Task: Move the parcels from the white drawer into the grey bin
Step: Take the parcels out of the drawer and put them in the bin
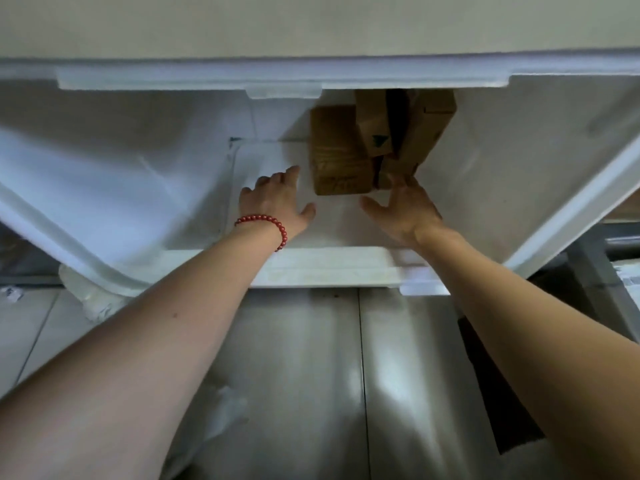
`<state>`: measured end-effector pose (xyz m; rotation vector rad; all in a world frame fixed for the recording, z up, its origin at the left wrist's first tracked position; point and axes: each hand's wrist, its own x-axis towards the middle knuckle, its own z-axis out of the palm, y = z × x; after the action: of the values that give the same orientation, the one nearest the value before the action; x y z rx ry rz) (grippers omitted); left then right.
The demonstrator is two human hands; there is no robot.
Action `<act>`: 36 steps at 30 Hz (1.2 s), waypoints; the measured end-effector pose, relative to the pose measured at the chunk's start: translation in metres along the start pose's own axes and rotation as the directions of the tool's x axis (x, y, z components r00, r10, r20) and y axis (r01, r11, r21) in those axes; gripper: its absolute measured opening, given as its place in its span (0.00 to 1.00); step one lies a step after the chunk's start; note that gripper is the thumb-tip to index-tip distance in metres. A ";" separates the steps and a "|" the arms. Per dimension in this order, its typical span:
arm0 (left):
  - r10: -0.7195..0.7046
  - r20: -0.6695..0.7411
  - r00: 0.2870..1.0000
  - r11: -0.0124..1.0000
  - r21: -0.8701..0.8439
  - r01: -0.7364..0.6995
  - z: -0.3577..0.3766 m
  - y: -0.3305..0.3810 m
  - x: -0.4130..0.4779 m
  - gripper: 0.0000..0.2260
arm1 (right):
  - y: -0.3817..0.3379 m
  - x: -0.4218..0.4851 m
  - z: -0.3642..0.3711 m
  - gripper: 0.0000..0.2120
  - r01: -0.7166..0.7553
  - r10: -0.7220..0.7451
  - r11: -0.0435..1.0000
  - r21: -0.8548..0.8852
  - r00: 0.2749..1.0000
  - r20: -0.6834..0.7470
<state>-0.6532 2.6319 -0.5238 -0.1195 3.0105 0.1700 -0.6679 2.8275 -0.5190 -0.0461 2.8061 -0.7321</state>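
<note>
Pick-up step in hand: my left hand [277, 199] and right hand [401, 206], both spread and empty, flank the brown parcels [337, 157] at twelve o'clock in the white drawer [329, 268]; next, close on the nearest.

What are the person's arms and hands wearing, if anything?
Both forearms are bare, with no sleeves in view. The left hand has a red bead bracelet around its wrist. The right hand wears nothing visible: no glove, watch or ring.
</note>
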 end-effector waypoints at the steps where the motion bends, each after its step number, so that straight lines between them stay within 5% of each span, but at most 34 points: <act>1: 0.003 0.014 1.000 1.000 -0.002 -0.003 0.003 0.001 0.008 0.32 | -0.001 0.007 0.003 0.33 0.009 -0.009 1.000 0.010 1.000 0.015; 7: -0.039 0.060 0.997 0.959 -0.278 0.055 0.013 0.008 0.042 0.31 | -0.006 0.038 0.015 0.36 -0.027 0.022 0.991 0.132 0.999 0.039; 13: 0.005 0.130 0.992 0.699 -0.709 0.089 0.016 0.016 0.052 0.27 | -0.014 0.043 0.024 0.32 -0.070 0.022 0.913 0.402 0.992 0.122; 18: -0.033 0.171 0.985 0.620 -0.769 0.154 0.020 0.017 0.056 0.25 | -0.018 0.041 0.019 0.31 -0.201 0.143 0.733 0.649 0.979 0.142; 27: -0.255 0.230 0.939 0.500 -0.800 0.332 0.025 -0.012 0.046 0.27 | -0.036 0.030 0.035 0.24 -0.210 0.059 0.750 0.628 0.966 0.252; 36: -0.259 0.119 0.959 0.502 -0.831 0.238 -0.012 -0.043 -0.002 0.27 | -0.071 -0.002 0.035 0.26 -0.289 0.062 0.649 0.704 0.942 0.329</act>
<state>-0.6485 2.5877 -0.5165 -0.6384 2.5583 1.5864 -0.6594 2.7494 -0.5134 0.2529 2.0040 -1.6206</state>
